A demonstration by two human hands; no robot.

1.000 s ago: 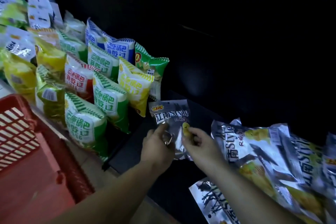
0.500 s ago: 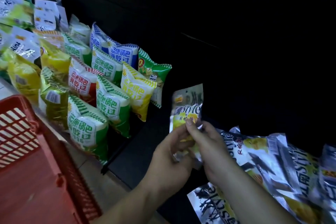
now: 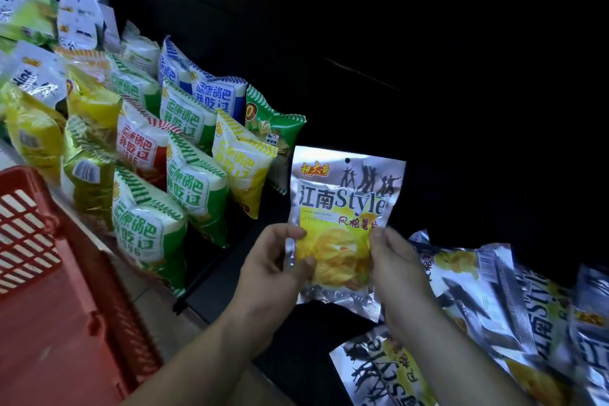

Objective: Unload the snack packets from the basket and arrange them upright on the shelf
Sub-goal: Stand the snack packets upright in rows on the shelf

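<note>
A silver and yellow chip packet (image 3: 342, 208) is held upright, front facing me, above the dark shelf (image 3: 227, 277). My left hand (image 3: 273, 270) pinches its lower left edge. Its lower right edge is pinched by my right hand (image 3: 395, 267). The red basket (image 3: 49, 290) sits at the lower left, its visible part empty. Several more silver packets (image 3: 478, 306) lie flat in a pile on the shelf at the right.
Rows of green, red, yellow and blue snack bags (image 3: 194, 181) stand upright on the shelf to the left. The shelf's back and upper right are dark. A bare strip of shelf lies between the standing bags and the silver pile.
The packet has been turned from edge-on and tilted to upright with its front facing me, and lifted slightly. Both hands have shifted to its lower side edges.
</note>
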